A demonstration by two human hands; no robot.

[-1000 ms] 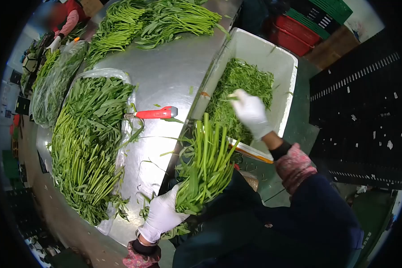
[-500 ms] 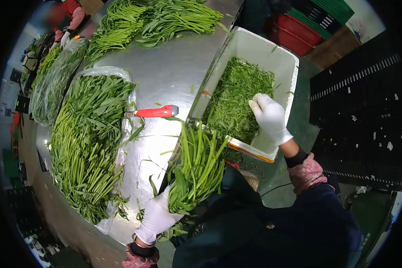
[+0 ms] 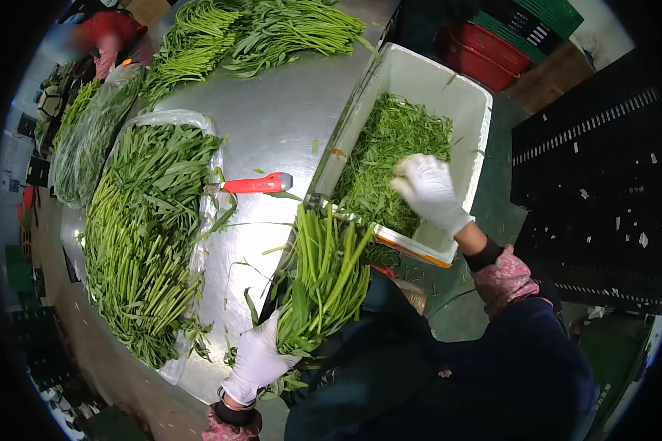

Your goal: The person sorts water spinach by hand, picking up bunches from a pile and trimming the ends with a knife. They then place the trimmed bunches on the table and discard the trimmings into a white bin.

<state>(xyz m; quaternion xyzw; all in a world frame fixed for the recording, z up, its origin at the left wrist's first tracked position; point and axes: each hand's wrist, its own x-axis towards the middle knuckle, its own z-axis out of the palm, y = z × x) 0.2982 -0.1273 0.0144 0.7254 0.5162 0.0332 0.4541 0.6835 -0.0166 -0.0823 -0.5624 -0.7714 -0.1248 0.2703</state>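
Note:
My left hand [image 3: 259, 358], in a white glove, is wrapped round the leafy end of a bunch of green stems [image 3: 324, 272] at the table's near edge. The cut stem ends point up toward the white foam box [image 3: 480, 136]. Over that box hangs my right hand [image 3: 428, 189], also gloved, its fingers curled together; whether anything is between them is too small to tell. Loose trimmed leaves [image 3: 397, 147] lie inside the box. A red-handled knife [image 3: 257, 184] rests on the metal table [image 3: 272, 110], beside a large pile of greens [image 3: 147, 228] on clear plastic.
More greens [image 3: 294, 33] lie at the table's far end, and a plastic-wrapped bundle [image 3: 95, 140] at the left. A person in red [image 3: 114, 29] is at the upper left. Red crates [image 3: 485, 55] and black crates [image 3: 588, 147] stand beyond the box.
My right hand has moved a little left over the box. My left hand and its bunch have hardly moved. The other person has shifted, and their gloved hand no longer shows.

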